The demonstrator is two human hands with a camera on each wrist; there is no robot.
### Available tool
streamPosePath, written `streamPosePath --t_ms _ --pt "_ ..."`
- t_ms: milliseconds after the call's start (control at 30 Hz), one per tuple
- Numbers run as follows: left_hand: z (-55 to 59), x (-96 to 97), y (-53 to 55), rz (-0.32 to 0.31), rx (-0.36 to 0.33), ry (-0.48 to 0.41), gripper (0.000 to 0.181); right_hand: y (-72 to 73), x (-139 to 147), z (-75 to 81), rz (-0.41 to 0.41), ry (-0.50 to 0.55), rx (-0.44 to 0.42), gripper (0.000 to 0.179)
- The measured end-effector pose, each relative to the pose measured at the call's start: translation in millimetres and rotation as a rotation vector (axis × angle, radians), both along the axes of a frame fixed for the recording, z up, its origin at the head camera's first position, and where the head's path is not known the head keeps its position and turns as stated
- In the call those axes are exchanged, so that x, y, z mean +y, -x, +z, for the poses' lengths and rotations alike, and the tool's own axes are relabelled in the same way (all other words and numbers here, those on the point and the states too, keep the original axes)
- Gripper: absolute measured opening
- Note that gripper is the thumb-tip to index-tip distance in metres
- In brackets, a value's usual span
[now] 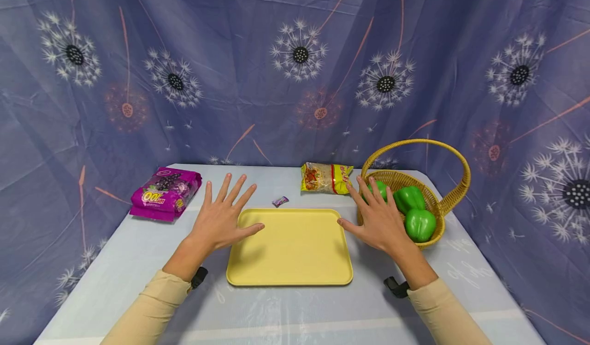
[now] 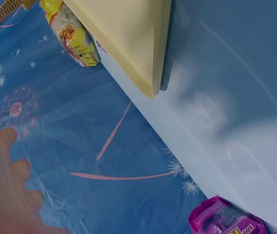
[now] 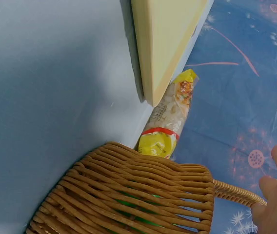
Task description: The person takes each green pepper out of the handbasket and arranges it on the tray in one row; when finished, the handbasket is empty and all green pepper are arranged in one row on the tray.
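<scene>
Both hands are held out over the table with fingers spread and nothing in them. The left hand (image 1: 218,222) hovers by the left edge of a yellow tray (image 1: 290,248). My right hand (image 1: 380,219) is between the tray's right side and a wicker basket (image 1: 438,235), its fingertips overlapping the basket in the head view. Inside the basket lie green bell peppers (image 1: 420,225). Behind the tray sits a small purple wrapped candy (image 1: 280,201). A yellow-ended clear food packet (image 1: 326,178) lies farther back, and a purple snack bag (image 1: 166,194) is at the back left.
A pale cloth covers the table (image 1: 276,314). Blue curtains (image 1: 239,79) with dandelion prints hang along the back and both sides. The basket's tall handle (image 1: 461,181) arches up at the right. Dark straps (image 1: 199,277) sit at the wrists.
</scene>
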State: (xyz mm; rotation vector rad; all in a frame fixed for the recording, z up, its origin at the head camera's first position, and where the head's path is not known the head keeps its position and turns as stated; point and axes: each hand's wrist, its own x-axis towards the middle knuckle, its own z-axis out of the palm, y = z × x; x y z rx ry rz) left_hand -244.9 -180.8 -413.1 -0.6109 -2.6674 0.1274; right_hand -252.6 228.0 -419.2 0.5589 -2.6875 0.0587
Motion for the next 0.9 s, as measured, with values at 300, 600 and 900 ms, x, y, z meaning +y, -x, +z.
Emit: streamPosePath --t_ms 300,600,900 --pt "1.9 -3.8 0.7 -0.007 -0.133 -0.104 0.093 -0.7 9.7 8.5 0.077 0.12 0.046 0.08" --pt "-4.7 -29.3 6.3 -0.008 -0.445 -0.575 0.067 14.0 55.2 50.8 0.033 0.408 -0.144 0.042" --pt "-31.4 -44.5 10.2 0.032 -0.659 -0.677 0.071 61.9 91.3 75.3 -0.06 0.399 -0.528 0.064"
